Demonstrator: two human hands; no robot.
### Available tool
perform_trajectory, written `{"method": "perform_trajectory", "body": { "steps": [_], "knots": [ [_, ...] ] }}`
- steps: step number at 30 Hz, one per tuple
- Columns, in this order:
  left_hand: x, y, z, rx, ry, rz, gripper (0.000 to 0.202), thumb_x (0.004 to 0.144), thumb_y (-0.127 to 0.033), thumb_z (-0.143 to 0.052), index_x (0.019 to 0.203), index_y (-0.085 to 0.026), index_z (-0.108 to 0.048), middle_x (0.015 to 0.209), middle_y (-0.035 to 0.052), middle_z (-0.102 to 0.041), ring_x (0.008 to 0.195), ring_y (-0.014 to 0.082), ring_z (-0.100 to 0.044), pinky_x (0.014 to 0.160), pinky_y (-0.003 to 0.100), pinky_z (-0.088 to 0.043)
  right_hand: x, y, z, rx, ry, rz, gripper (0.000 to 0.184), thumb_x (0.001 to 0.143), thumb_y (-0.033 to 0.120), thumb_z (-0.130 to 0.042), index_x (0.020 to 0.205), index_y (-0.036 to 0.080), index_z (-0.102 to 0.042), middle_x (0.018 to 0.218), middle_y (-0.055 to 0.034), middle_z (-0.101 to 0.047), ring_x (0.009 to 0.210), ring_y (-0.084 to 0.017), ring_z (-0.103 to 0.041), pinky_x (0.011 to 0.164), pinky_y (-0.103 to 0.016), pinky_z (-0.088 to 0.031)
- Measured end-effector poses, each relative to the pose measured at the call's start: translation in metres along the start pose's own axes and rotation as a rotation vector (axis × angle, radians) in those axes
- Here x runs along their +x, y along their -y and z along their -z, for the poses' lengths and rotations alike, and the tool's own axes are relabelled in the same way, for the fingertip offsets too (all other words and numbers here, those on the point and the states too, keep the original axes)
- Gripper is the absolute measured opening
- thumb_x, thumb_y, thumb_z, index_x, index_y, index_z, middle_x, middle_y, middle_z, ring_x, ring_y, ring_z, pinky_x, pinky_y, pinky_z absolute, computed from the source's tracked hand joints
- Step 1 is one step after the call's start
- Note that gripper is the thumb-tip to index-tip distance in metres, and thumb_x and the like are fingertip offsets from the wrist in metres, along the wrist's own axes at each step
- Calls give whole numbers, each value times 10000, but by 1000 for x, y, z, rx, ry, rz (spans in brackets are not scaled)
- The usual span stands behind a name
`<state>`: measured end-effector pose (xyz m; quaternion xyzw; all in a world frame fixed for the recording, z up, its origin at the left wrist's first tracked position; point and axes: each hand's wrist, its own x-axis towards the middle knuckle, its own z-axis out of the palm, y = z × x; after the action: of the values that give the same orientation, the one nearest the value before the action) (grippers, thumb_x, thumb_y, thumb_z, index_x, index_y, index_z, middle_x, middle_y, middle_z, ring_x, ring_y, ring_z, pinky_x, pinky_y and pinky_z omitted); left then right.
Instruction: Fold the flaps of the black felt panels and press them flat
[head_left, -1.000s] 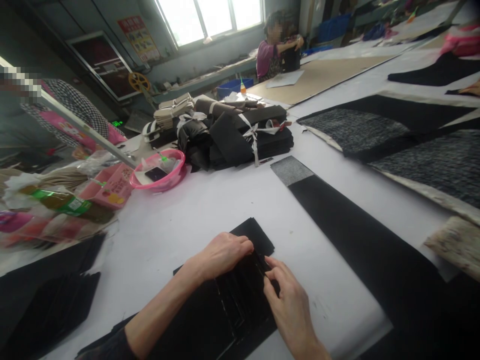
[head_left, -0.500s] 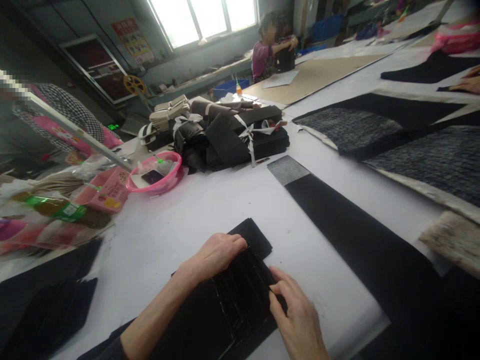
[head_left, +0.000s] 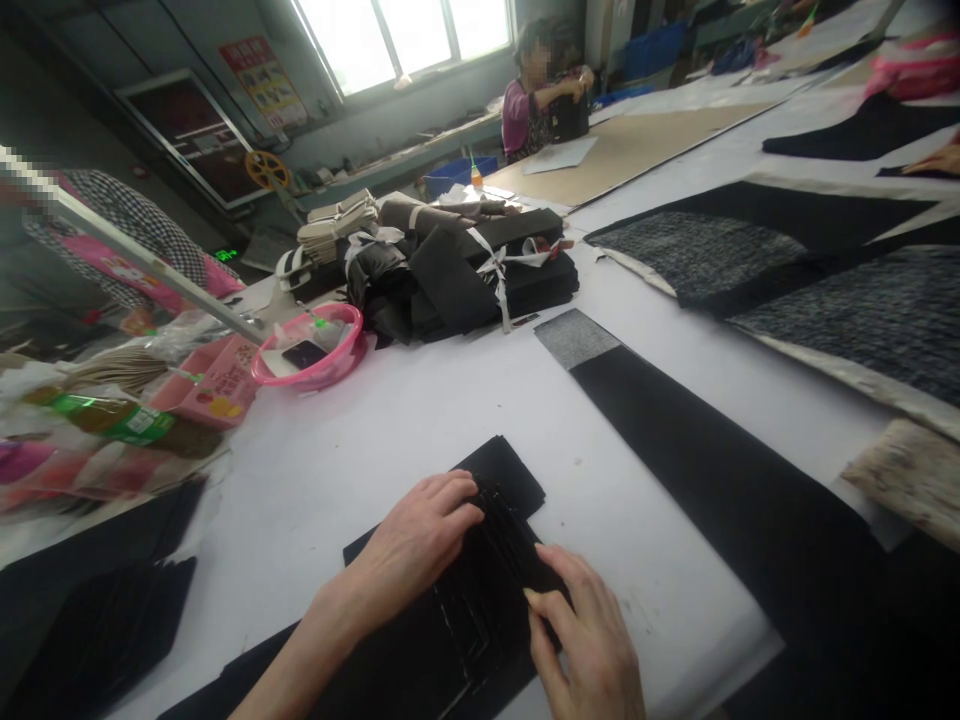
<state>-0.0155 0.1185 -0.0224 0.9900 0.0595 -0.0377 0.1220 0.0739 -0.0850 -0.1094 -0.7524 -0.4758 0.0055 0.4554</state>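
In front of me on the white-covered table lies a stack of thin black cut pieces [head_left: 480,610], their edges fanned out in overlapping layers. My left hand [head_left: 427,525] lies over the far left side of the fan, its fingers curled and closed on the pieces' edges. At the right side, my right hand [head_left: 589,625] pinches the edge of the pieces between thumb and fingers. Beyond both hands, a smaller black stack [head_left: 506,470] sticks out from under the fan. Whether the pieces are cloth or leather I cannot tell.
A long black strip [head_left: 690,450] runs down the right. Tied black bundles [head_left: 517,265] sit at the back beside a pink basin [head_left: 352,350]. More black pieces [head_left: 105,630] lie at left. One person [head_left: 517,115] stands at the far table, another [head_left: 142,235] at left.
My left hand has shifted slightly left and towards me, its fingers now more bent over the pieces. The right hand has moved slightly left along the edge.
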Motion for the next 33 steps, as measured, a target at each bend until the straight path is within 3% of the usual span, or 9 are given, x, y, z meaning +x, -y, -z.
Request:
{"method": "perform_trajectory", "body": {
  "steps": [3, 5, 10, 16, 21, 27, 33],
  "knots": [
    [-4, -15, -2, -95, 31, -95, 307, 867, -74, -465, 1117, -233, -544, 1160, 23, -551, 1222, 181, -431, 1177, 428, -201, -3, -3, -2, -13, 16, 25, 177, 885, 146, -480, 935, 235, -625, 1267, -80, -550, 1177, -255, -514, 980, -475, -458],
    [-8, -21, -6, -137, 42, -95, 224, 892, -147, -503, 1094, -231, -553, 1118, 21, -566, 1137, 165, -494, 1188, 424, -178, -5, -5, -3, -23, 45, 70, 157, 870, 155, -514, 940, 237, -628, 1265, -80, -553, 1175, -257, -518, 971, -467, -469],
    [-20, -20, -12, -173, 16, -58, 90, 946, -263, -509, 987, -212, -572, 1026, 25, -571, 1033, 155, -532, 1171, 419, -230, -7, -13, -2, 6, 65, 111, 85, 881, 214, -566, 935, 243, -626, 1197, -69, -591, 1135, -250, -546, 964, -457, -473],
    [-30, -17, -13, -176, -7, -26, 148, 979, -268, -458, 902, -203, -568, 919, 7, -565, 949, 139, -541, 1152, 409, -266, -3, -19, 1, 39, 80, 34, 181, 930, 184, -483, 1074, 229, -583, 1111, -70, -625, 1048, -205, -598, 870, -347, -523],
    [-26, -19, -14, -164, -36, -36, 219, 988, -290, -445, 823, -183, -542, 855, 8, -558, 898, 149, -541, 1100, 397, -337, -5, -20, -5, -36, 90, 19, 240, 927, 226, -495, 1162, 224, -544, 1120, -83, -608, 1040, -213, -603, 849, -339, -543],
    [-23, -19, -20, -157, -47, 0, 233, 984, -378, -447, 962, -185, -575, 870, 36, -566, 896, 195, -533, 969, 407, -415, -10, -21, -13, -141, 66, 29, 297, 913, 239, -512, 1209, 211, -533, 1135, -114, -593, 1021, -242, -615, 826, -353, -558],
    [-12, -25, -19, -71, 19, 39, 326, 952, -462, -462, 1163, -225, -534, 913, 35, -554, 841, 206, -518, 782, 350, -429, -1, -19, -10, 10, 101, -37, 179, 904, 203, -503, 1074, 212, -559, 1110, -92, -568, 1022, -205, -604, 815, -295, -559]
  ]
}}
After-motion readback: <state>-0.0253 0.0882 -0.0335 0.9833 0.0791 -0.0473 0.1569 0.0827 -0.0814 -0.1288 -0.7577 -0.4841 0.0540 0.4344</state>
